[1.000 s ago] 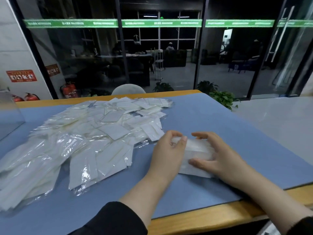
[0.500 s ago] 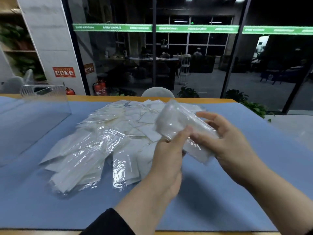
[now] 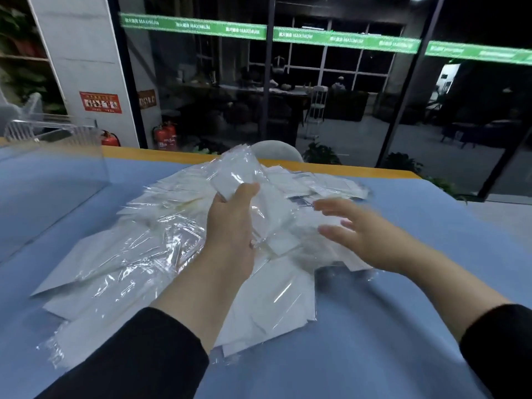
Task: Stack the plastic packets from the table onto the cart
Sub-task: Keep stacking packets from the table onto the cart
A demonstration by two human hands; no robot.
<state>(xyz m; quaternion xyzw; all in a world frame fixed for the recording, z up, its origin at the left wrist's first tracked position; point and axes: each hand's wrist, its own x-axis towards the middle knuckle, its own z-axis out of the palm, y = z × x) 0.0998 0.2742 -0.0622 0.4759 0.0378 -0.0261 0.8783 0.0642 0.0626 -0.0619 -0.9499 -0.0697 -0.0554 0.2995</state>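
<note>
Above the pile of plastic packets (image 3: 161, 254) that covers the middle of the blue table (image 3: 403, 326), the left hand (image 3: 230, 226) holds up a bundle of clear packets (image 3: 244, 174), thumb curled over its lower edge, so that the bundle stands tilted over the far part of the pile. Just right of the bundle, the right hand (image 3: 362, 228) hovers with fingers spread and straight, holding nothing; it is blurred, and whether its fingertips touch the pile cannot be told. Both forearms wear dark sleeves (image 3: 135, 361) and reach over the near side of the pile. Left of the pile, on the table, stands a clear acrylic box (image 3: 51, 174). Beyond the pile, past the table's wooden edge (image 3: 345, 168), the rounded back of a white chair (image 3: 276, 149) shows against a dark glass wall (image 3: 331, 90) with a green stripe (image 3: 259, 30), and red fire extinguishers (image 3: 164, 136) stand on the floor to the far left of the pile.
</note>
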